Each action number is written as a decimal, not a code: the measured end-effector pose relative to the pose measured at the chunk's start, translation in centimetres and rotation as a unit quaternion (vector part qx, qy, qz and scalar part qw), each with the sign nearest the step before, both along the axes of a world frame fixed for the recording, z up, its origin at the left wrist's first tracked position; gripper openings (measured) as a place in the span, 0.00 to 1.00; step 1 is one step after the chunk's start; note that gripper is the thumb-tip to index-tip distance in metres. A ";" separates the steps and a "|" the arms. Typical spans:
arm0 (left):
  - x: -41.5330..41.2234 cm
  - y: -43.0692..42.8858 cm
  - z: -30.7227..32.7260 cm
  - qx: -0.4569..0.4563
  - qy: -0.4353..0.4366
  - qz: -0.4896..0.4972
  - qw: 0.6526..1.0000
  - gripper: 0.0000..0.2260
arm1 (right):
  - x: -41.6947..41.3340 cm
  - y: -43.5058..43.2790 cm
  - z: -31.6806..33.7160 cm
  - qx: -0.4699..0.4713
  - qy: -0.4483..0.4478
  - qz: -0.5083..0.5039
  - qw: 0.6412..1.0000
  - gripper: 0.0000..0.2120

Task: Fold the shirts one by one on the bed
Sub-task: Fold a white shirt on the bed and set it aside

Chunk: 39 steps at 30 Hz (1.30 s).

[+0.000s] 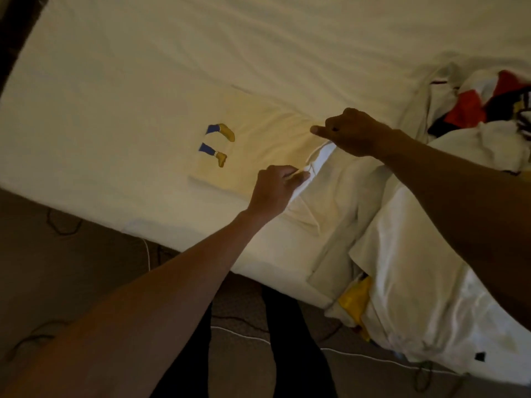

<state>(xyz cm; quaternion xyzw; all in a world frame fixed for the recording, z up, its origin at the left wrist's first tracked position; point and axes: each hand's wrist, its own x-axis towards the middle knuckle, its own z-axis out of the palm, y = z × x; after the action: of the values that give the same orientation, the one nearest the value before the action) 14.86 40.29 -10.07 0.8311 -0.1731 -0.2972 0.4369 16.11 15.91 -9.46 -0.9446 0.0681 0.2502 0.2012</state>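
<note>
A cream shirt (253, 145) with a blue-and-yellow leg print lies partly folded near the bed's front edge. My left hand (275, 188) pinches the shirt's white-lined edge at its near right side. My right hand (350, 133) is closed on the same edge a little farther back. The shirt's right part (330, 202) is bunched and runs toward the pile on the right.
The white bed sheet (201, 53) stretches wide behind and left of the shirt. A pile of white, red, black and yellow clothes (474, 110) covers the right side and hangs over the bed edge. Brown floor (57, 254) with cables lies below; my dark-trousered legs stand there.
</note>
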 end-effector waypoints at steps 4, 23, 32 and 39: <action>-3.6 -2.4 -2.2 -0.010 -0.070 -0.071 0.995 0.15 | -2.4 -1.7 -1.7 -0.006 -0.027 0.000 1.000 0.32; -7.0 -1.6 -7.0 0.125 -0.243 -0.406 0.872 0.27 | -6.1 -4.5 -4.9 0.032 -0.050 -0.234 0.970 0.20; -4.1 -2.7 -7.3 0.068 -0.074 -0.285 0.953 0.11 | -4.4 -4.0 -7.1 0.119 0.013 -0.241 0.963 0.16; 0.0 -3.0 -5.2 0.080 0.232 -0.140 0.959 0.13 | -3.2 -3.2 -5.7 0.252 -0.017 -0.425 0.869 0.16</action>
<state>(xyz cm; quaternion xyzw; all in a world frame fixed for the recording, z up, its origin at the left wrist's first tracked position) 14.82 37.27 -15.26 0.7388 -0.1574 -0.5535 0.3508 12.87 12.72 -15.18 -0.7456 0.3941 0.1331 0.5207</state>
